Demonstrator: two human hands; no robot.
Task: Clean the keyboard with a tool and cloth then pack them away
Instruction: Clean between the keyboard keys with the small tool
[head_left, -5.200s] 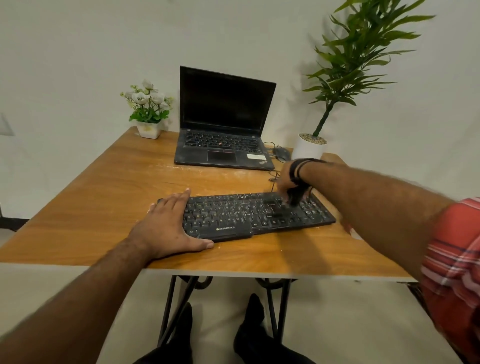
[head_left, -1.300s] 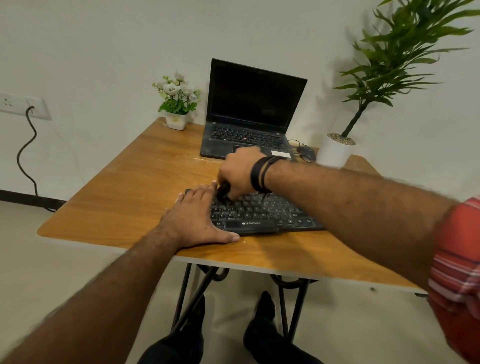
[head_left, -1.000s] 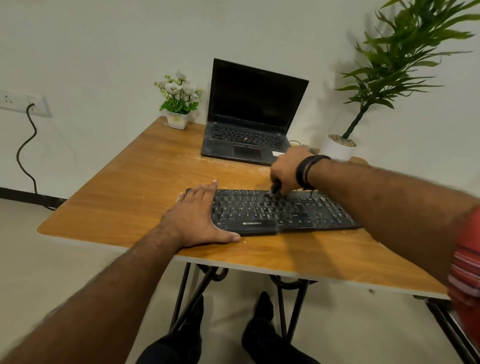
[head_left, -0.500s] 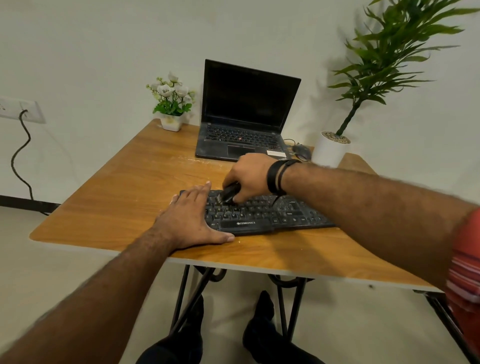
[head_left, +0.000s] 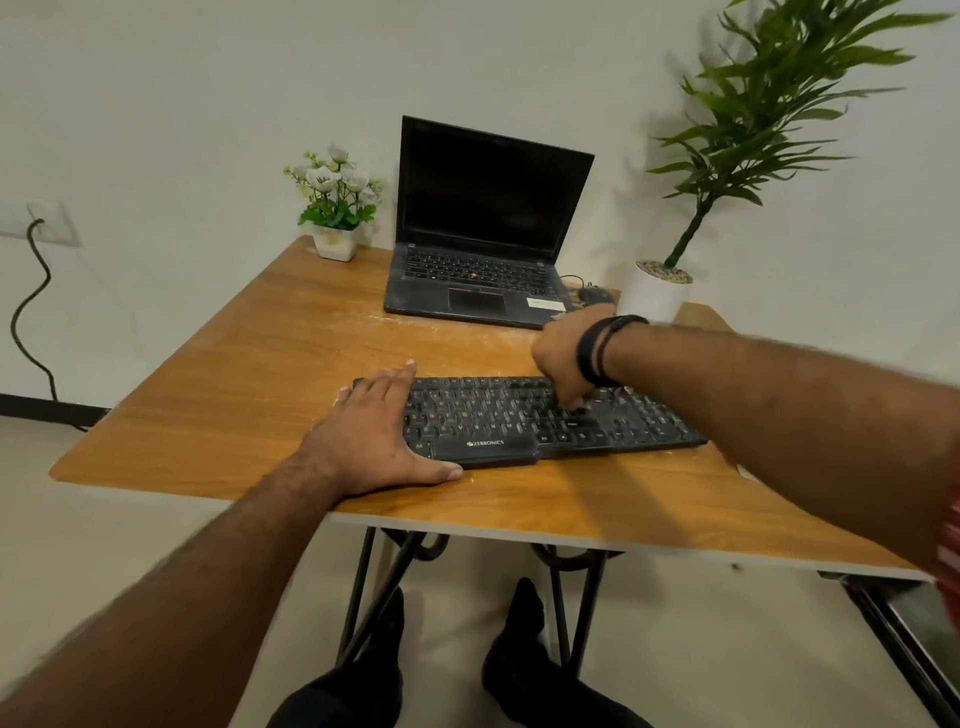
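Note:
A dusty black keyboard (head_left: 498, 415) lies near the front edge of the wooden table (head_left: 234, 384). My left hand (head_left: 371, 436) rests flat on its left end, fingers spread, thumb along the front edge. My right hand (head_left: 563, 358) is curled into a fist over the keys right of centre, knuckles down. It grips a small dark cleaning tool, almost wholly hidden inside the fist. No cloth is in sight.
An open black laptop (head_left: 483, 244) stands at the back of the table, with a mouse (head_left: 595, 295) and cable to its right. A small flower pot (head_left: 335, 208) sits back left, a tall plant in a white pot (head_left: 654, 293) back right.
My right hand has swept from the keyboard's left part to right of centre. My left hand has stayed on the left end. The view has shifted slightly.

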